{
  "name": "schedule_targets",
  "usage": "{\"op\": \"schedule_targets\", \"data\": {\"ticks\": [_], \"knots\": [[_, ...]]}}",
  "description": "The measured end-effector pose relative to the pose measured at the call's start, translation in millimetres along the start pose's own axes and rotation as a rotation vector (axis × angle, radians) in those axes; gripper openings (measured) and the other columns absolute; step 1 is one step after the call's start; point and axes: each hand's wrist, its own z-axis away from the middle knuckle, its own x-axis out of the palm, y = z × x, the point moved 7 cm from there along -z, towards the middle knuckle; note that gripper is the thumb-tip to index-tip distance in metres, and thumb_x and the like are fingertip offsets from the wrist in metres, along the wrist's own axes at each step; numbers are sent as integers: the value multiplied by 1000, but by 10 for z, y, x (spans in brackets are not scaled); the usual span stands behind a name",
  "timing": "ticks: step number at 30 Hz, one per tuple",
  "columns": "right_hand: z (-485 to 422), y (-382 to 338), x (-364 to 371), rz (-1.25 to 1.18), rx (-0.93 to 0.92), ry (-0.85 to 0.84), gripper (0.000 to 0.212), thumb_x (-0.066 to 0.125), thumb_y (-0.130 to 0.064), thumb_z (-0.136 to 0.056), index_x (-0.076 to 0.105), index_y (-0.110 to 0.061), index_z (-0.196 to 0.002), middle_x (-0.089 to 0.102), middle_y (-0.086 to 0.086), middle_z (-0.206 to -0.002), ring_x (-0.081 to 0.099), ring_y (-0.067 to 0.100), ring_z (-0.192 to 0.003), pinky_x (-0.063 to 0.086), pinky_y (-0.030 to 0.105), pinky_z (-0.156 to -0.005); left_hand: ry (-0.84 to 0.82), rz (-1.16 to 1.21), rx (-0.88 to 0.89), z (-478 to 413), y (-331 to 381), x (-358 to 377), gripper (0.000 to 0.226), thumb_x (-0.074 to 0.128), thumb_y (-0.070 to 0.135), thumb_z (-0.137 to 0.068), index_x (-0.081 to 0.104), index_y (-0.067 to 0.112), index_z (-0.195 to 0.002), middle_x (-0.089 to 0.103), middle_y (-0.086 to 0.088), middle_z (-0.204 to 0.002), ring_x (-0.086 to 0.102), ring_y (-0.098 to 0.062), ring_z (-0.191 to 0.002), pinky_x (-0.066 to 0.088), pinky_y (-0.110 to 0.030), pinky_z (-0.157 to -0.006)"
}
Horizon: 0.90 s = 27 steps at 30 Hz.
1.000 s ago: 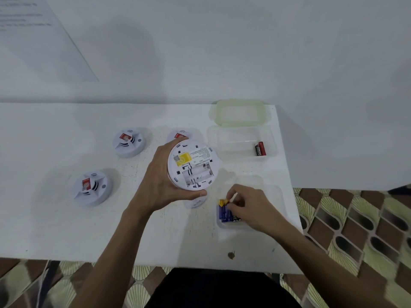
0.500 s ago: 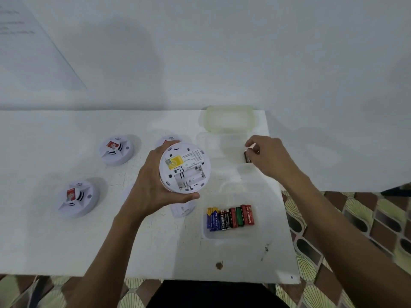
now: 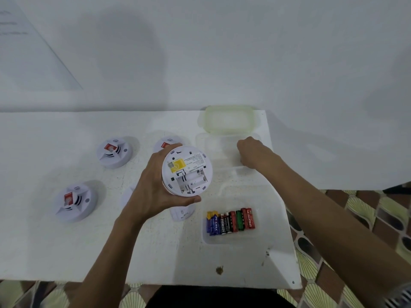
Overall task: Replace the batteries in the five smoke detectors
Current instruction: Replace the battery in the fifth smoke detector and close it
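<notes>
Above the middle of the tabletop (image 3: pixel 44 241) the left hand (image 3: pixel 153 187) grips a round white smoke detector (image 3: pixel 186 171) by its rim, with the fingers on the far edge and the thumb on the near edge. It holds it lifted, the back side turned up to the camera. On this back a yellow sticker (image 3: pixel 177 165) sits beside some small print, and below it the open battery compartment (image 3: pixel 192 181) shows its white slots. To the left, two other detectors rest on the tabletop with their red-marked faces up: the far detector (image 3: pixel 114 152) and the near detector (image 3: pixel 75 201), well apart from each other. A third detector (image 3: pixel 165 143) is half hidden behind the lifted one, and a piece of a fourth detector (image 3: pixel 182 214) shows just under the left thumb. At the right side a shallow clear tray (image 3: pixel 255 240) holds a row of batteries (image 3: pixel 231 221) lying side by side, blue, black, red and green. Farther back stands a clear box (image 3: pixel 203 150), and a pale green lid (image 3: pixel 230 120) lies behind it at the back edge of the tabletop. The right hand (image 3: pixel 253 155) is over this box, the knuckles up and the fingers bent down into it; the fingertips are hidden, so I cannot tell whether they hold something. A small brown spot (image 3: pixel 219 270) marks the tabletop near its front edge.
</notes>
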Motion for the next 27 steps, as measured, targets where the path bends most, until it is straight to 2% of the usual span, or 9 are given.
{"op": "schedule_targets", "data": {"ticks": [3, 7, 11, 14, 19, 23, 27], "knots": [[-67, 24, 39, -53, -15, -35, 16, 49, 10, -84, 48, -6, -87, 42, 4, -79, 40, 15, -59, 32, 24, -49, -7, -2, 1, -11, -38, 7, 92, 64, 77, -61, 20, 53, -139, 30, 38, -139, 34, 6, -130, 27, -19, -110], [-106, 69, 33, -203, -44, -19, 19, 53, 4, -85, 53, -8, -100, 57, 11, -99, 50, 22, -72, 41, 30, -59, 8, -11, -11, -12, -64, -17, 92, 64, 77, -60, 21, 54, -138, 33, 29, -139, 34, 6, -129, 29, -25, -109], [68, 111, -140, -525, -88, 150, 15, 58, -7, -90, 51, -13, -102, 68, 7, -87, 63, 21, -71, 48, 27, -56, 23, 0, -28, -12, -77, -62, 93, 69, 73, -59, 22, 54, -138, 38, 20, -139, 39, -2, -129, 34, -35, -109], [365, 91, -346, -834, -112, 296, 14, 64, -10, -89, 54, -16, -97, 70, -1, -78, 64, 5, -63, 45, 16, -50, 31, 16, -46, -11, -99, -75, 95, 69, 74, -58, 23, 52, -138, 41, 12, -141, 41, -10, -130, 36, -42, -109], [856, -116, -598, -1249, -190, 451, 18, 71, -6, -86, 58, -12, -97, 71, -1, -81, 67, 14, -75, 52, 23, -68, 20, 26, -58, -60, -99, -45, 102, 76, 67, -56, 31, 32, -141, 43, 1, -142, 42, -18, -131, 39, -51, -105], [1143, -462, -763, -1263, -416, 439, 22, 71, -3, -86, 59, -17, -98, 71, -5, -89, 68, 12, -83, 52, 18, -74, 12, 24, -30, -104, -31, -27, 98, 73, 70, -58, 28, 42, -140, 41, 10, -142, 41, -13, -130, 37, -43, -108], [1237, -728, -843, -1035, -616, 455, 18, 67, -4, -88, 63, -14, -103, 68, -10, -94, 66, 16, -86, 56, 33, -80, -1, -27, -4, -125, -8, -5, 97, 67, 77, -58, 23, 49, -139, 33, 25, -141, 38, -5, -130, 35, -37, -108]]}}
